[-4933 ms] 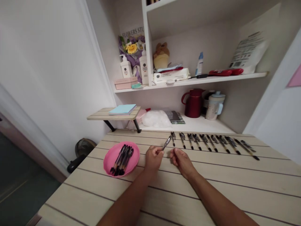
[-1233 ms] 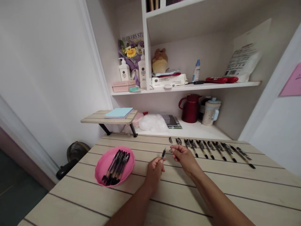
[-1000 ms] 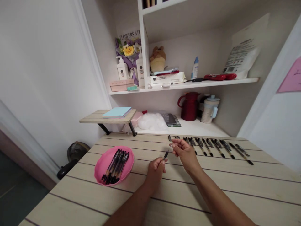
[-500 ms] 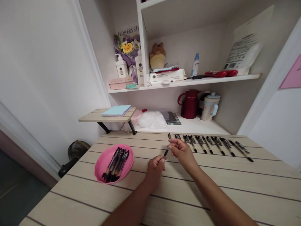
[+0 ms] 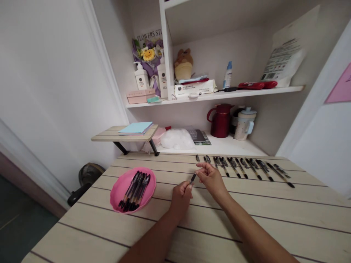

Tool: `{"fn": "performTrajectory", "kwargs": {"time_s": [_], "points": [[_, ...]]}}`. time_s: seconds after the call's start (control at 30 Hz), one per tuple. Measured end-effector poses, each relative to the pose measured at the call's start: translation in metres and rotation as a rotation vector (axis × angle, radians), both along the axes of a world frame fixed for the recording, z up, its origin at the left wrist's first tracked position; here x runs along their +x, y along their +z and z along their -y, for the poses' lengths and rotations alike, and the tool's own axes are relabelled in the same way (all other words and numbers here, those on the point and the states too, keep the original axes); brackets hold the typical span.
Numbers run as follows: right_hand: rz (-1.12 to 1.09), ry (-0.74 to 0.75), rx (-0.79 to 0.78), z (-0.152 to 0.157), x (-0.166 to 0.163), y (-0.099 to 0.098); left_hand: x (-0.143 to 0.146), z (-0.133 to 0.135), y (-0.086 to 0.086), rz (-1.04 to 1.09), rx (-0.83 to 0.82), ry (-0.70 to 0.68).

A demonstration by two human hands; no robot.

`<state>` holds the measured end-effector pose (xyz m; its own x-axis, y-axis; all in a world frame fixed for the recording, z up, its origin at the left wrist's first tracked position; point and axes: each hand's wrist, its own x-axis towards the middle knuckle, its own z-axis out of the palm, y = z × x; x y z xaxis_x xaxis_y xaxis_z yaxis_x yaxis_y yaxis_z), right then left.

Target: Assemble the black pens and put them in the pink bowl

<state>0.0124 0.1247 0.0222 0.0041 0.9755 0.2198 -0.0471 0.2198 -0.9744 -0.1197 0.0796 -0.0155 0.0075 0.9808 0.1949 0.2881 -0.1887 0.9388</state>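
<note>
My left hand (image 5: 181, 195) is closed round the barrel of a black gel pen (image 5: 193, 178), which tilts up and to the right over the table. At the pen's upper end, the thumb and index finger of my right hand (image 5: 212, 179) pinch together at its tip; whatever small part lies between them is hidden. To the left, a pink scalloped bowl (image 5: 113, 195) holds several capped black pens (image 5: 136, 191). Beyond my right hand, uncapped pens (image 5: 242, 168) and loose caps (image 5: 197, 158) lie in a row along the table's back.
A small raised shelf (image 5: 106, 137) with blue paper (image 5: 136, 128) stands at the back left. Behind the table are a white plastic bag (image 5: 177, 139), a red jug (image 5: 221, 122) and a pale cup (image 5: 245, 126). Bottles and a plush toy (image 5: 183, 65) occupy the upper shelf.
My right fingertips have shifted very slightly at the pen's tip. My left hand keeps its hold, and the bowl and row of pens look the same.
</note>
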Motion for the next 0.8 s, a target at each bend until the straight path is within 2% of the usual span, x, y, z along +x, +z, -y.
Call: {"fn": "performTrajectory", "kwargs": {"time_s": [0.1,0.3,0.5,0.7,0.8], "points": [[-0.056,0.020,-0.052,0.001,-0.001,0.003,0.000,-0.001,-0.001,-0.007,-0.019,-0.009],[-0.124,0.156,-0.209,0.004,0.004,0.010,-0.001,-0.003,-0.004,0.058,-0.043,-0.049],[-0.086,0.188,-0.203,0.000,0.009,0.007,-0.001,-0.004,-0.007,0.157,-0.110,-0.075],[-0.042,0.112,-0.174,0.000,0.007,0.006,-0.001,-0.004,-0.009,0.210,-0.147,-0.090],[-0.013,0.170,-0.186,0.002,0.009,0.008,-0.001,-0.004,-0.009,0.220,-0.143,-0.095]]}}
